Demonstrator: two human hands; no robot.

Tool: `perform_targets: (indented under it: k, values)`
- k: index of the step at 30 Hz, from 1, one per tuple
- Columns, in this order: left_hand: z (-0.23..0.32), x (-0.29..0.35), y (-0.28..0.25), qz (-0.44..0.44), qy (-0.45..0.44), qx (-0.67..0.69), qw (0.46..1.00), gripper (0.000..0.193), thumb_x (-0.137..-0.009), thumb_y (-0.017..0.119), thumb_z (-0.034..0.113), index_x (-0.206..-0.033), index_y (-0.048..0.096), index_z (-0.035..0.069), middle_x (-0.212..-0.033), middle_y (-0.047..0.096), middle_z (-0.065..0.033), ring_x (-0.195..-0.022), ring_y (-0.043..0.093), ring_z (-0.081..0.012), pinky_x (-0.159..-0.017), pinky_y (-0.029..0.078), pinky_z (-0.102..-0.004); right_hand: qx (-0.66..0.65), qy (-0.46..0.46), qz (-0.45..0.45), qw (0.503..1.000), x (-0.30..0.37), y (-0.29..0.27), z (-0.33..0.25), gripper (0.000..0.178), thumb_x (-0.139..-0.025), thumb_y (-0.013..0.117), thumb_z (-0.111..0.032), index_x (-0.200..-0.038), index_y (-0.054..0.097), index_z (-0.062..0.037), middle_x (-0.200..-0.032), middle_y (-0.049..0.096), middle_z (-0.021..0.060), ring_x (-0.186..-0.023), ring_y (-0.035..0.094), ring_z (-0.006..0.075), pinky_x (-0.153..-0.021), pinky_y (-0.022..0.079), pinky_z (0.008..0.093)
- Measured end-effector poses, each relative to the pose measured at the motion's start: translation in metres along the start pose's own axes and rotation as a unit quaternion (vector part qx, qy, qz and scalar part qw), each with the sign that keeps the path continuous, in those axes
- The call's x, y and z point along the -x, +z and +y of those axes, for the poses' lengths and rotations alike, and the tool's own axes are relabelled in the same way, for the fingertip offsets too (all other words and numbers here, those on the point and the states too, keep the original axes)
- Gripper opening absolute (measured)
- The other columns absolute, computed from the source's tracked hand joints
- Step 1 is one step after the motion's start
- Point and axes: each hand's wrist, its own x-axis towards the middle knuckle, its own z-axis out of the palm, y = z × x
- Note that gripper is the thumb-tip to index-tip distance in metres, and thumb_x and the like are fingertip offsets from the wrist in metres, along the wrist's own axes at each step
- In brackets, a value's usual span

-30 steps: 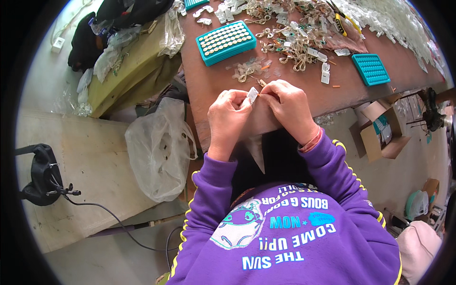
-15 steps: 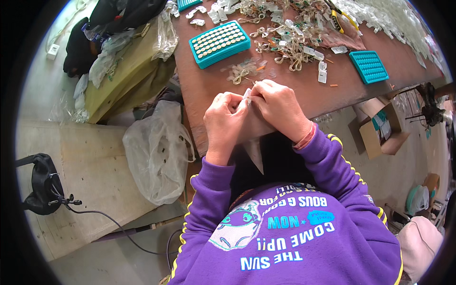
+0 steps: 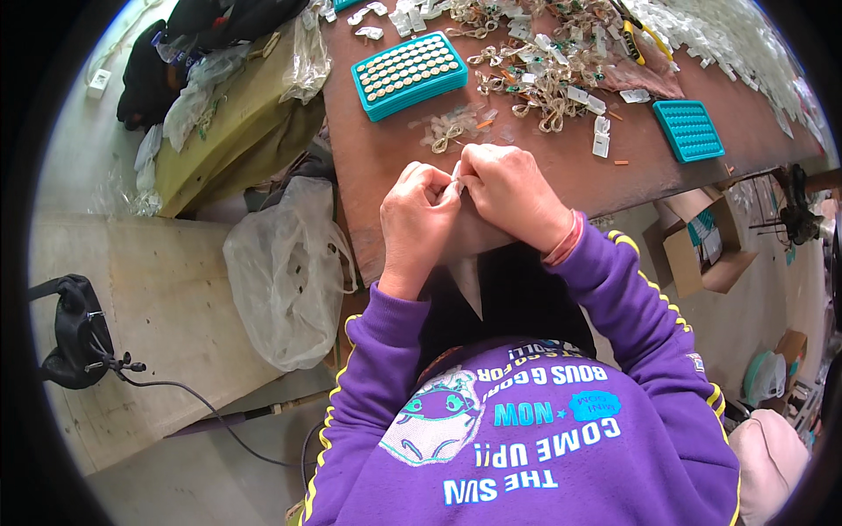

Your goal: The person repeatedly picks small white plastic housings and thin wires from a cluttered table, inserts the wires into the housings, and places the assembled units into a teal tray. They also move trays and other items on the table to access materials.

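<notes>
My left hand (image 3: 414, 219) and my right hand (image 3: 516, 191) meet above the near edge of the brown table (image 3: 368, 188). Thumb and fingers of both pinch a small white plastic piece (image 3: 457, 171), mostly hidden by the fingertips. Just beyond the hands lie a little coil of pale cord (image 3: 446, 138) and several clear flat bits. Farther off, a stacked teal tray (image 3: 419, 99) holds rows of round, coin-like discs. To its right spreads a heap of coiled cords (image 3: 553, 110) mixed with white plastic pieces and small orange sticks.
At the right stands a second teal tray (image 3: 688, 131) with rows of hollows. Yellow-handled pliers (image 3: 630, 42) rest by the heap, near a large pile of clear plastic pieces (image 3: 728, 53). A plastic bag (image 3: 289, 272) hangs left; an open carton (image 3: 702, 250) is below right.
The right hand has shifted slightly and turned around the white piece. The left hand keeps its pinch. The whole view has moved a little.
</notes>
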Motion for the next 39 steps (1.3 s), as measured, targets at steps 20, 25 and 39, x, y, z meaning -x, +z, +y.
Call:
perform_targets:
  k: [20,25,39]
  values:
    - [0.000,0.003,0.009,0.031,0.055,-0.082,0.995,0.011,-0.074,0.070,0.006,-0.075,0.059,0.005,-0.076,0.058,-0.0089,-0.064,0.062,-0.0250,-0.060,0.050,-0.0362,0.042,0.008,-0.022,0.999,0.005,-0.004,-0.002,0.008,-0.079,0.059,-0.006,-0.079,0.056,0.0014,-0.077,0.064,0.0214,-0.076,0.066,0.0382,-0.067,0.053,0.0451]
    - [-0.001,0.002,0.009,0.038,0.053,-0.067,0.996,0.011,-0.075,0.071,0.004,-0.074,0.061,0.000,-0.073,0.058,-0.0084,-0.056,0.057,-0.0160,-0.056,0.047,-0.0294,0.032,0.003,-0.031,0.999,0.007,-0.008,-0.002,0.007,-0.080,0.059,-0.005,-0.079,0.056,0.0011,-0.076,0.063,0.0213,-0.075,0.065,0.0385,-0.066,0.052,0.0452]
    - [0.001,0.002,0.006,0.018,-0.004,-0.025,1.000,0.011,-0.073,0.070,0.007,-0.073,0.061,0.002,-0.074,0.059,-0.0098,-0.062,0.060,-0.0226,-0.060,0.049,-0.0341,0.025,0.001,0.034,0.999,0.013,0.002,0.000,0.005,-0.082,0.057,-0.006,-0.082,0.056,-0.0005,-0.076,0.062,0.0183,-0.074,0.064,0.0355,-0.066,0.053,0.0427]
